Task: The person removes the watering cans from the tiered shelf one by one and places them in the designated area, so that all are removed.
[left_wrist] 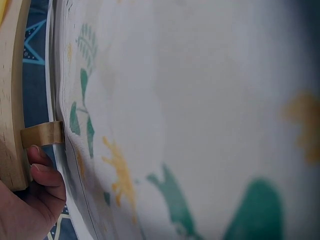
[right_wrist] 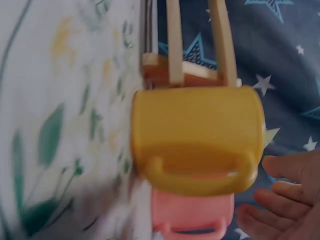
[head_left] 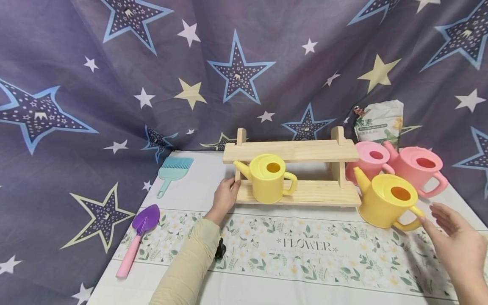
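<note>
At the left end of a two-tier wooden shelf (head_left: 320,198), my left hand (head_left: 225,195) grips the lower board. The left wrist view shows its fingers (left_wrist: 49,177) curled under the board's edge (left_wrist: 11,100). A yellow watering can (head_left: 267,186) stands on that lower board, spout to the left. Beside the shelf's right end is a second yellow watering can (head_left: 385,207) on the table. My right hand (head_left: 453,241) is at its handle, fingers spread and not wrapped round it. In the right wrist view this can (right_wrist: 200,130) has its handle facing the hand.
Two pink watering cans, one at the shelf (head_left: 366,159) and one farther right (head_left: 419,165), stand behind the second yellow can. A clipped white bag (head_left: 381,120) is at the back. A teal brush (head_left: 173,171) and a purple trowel with pink handle (head_left: 145,220) lie left.
</note>
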Motion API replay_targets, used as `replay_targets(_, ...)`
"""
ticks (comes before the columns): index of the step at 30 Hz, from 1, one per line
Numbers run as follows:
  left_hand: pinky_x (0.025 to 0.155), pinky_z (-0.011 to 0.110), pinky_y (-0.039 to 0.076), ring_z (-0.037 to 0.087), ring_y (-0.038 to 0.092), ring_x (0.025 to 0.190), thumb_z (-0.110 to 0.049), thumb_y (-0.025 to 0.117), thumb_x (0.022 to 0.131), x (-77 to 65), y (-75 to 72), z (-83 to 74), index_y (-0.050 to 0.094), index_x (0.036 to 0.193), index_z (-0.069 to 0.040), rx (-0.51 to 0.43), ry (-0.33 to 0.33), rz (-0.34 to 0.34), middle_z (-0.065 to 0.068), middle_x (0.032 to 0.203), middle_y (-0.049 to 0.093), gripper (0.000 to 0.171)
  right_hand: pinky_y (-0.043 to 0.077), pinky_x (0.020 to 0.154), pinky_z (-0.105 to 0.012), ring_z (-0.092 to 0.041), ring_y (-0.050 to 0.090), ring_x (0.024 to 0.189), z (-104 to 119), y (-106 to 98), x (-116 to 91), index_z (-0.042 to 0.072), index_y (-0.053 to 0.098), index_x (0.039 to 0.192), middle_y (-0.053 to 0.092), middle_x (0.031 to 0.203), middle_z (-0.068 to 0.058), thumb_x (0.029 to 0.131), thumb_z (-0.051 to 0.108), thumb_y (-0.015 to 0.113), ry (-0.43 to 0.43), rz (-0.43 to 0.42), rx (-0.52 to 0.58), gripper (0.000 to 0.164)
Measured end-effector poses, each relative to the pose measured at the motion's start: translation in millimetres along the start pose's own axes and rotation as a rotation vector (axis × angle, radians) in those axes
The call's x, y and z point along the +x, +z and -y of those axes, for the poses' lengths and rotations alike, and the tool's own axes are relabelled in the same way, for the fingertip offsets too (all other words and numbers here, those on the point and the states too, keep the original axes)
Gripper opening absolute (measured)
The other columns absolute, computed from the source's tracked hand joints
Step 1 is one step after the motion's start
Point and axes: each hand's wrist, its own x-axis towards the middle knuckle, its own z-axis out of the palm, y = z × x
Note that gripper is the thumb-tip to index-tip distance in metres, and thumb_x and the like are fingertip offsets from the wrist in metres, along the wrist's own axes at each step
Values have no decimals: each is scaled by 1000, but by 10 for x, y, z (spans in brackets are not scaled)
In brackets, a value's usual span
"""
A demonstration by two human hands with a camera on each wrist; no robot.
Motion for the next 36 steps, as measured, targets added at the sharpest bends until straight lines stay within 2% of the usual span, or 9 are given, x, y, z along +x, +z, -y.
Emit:
replay_targets(1, 90, 48, 49, 30, 58, 102, -32, 49, 103, 0, -1, -1, 58, 136, -9, 1, -1, 0, 16, 113, 61, 41, 35, 109, -28, -11, 47, 131, 46, -11, -12, 8, 50, 142, 55, 136, -19, 94, 12, 66, -3, -20, 17, 51)
replay_targets(5, 90, 48, 49, 29, 58, 102, -32, 49, 103, -3, -4, -12, 58, 136, -9, 2, -4, 1, 15, 113, 61, 41, 35, 104, -15, 24, 37, 111, 218, -28, -67, 12, 57, 137, 59, 132, -16, 90, 10, 71, -91, -108, 72, 49)
replay_targets(7, 91, 47, 49, 29, 58, 103, -31, 49, 103, -7, -8, -15, 58, 136, -9, 1, -6, 1, 15, 113, 61, 41, 35, 101, -10, 29, 35, 102, 295, -19, -97, 12, 59, 135, 61, 129, -17, 88, 8, 72, -158, -127, 104, 49)
replay_targets(10, 91, 48, 49, 29, 58, 104, -31, 49, 103, -12, -13, -15, 59, 135, -9, -3, -8, 0, 15, 114, 60, 40, 37, 96, -7, 26, 41, 102, 405, 10, -138, 11, 61, 134, 63, 127, -13, 87, 5, 73, -204, -112, 169, 49)
replay_targets(16, 92, 48, 48, 30, 58, 105, -31, 50, 103, -13, -13, 2, 59, 134, -9, -10, -9, 0, 15, 115, 60, 40, 43, 84, -3, 15, 56, 98, 583, 122, -201, 4, 66, 124, 67, 111, 13, 81, -4, 76, -259, -45, 336, 44)
replay_targets(19, 93, 49, 48, 30, 57, 107, -32, 50, 103, -9, -11, 4, 59, 135, -9, -15, -10, 1, 16, 118, 60, 40, 44, 82, -3, 13, 58, 96, 658, 186, -233, 3, 67, 122, 65, 107, 19, 80, -5, 77, -294, -7, 380, 44)
replay_targets(25, 95, 48, 47, 30, 57, 109, -33, 49, 103, -8, -3, -4, 57, 136, -9, -9, -5, 8, 16, 119, 60, 42, 45, 82, -4, 12, 59, 95, 769, 303, -273, 3, 66, 122, 67, 109, 12, 79, -6, 77, -372, 44, 392, 46)
replay_targets(31, 94, 48, 48, 30, 58, 108, -33, 48, 104, -6, -5, -6, 57, 136, -8, -2, 2, 5, 16, 118, 60, 42, 47, 81, -7, 8, 62, 96, 866, 398, -271, 1, 66, 121, 68, 109, 12, 77, -11, 77, -449, 101, 453, 47)
replay_targets(36, 94, 47, 48, 30, 57, 107, -34, 48, 104, 0, 0, -2, 57, 136, -9, -1, -6, 9, 15, 117, 60, 42, 47, 83, -8, 5, 62, 98, 938, 455, -271, 2, 66, 122, 70, 112, -4, 79, -7, 76, -478, 149, 464, 45)
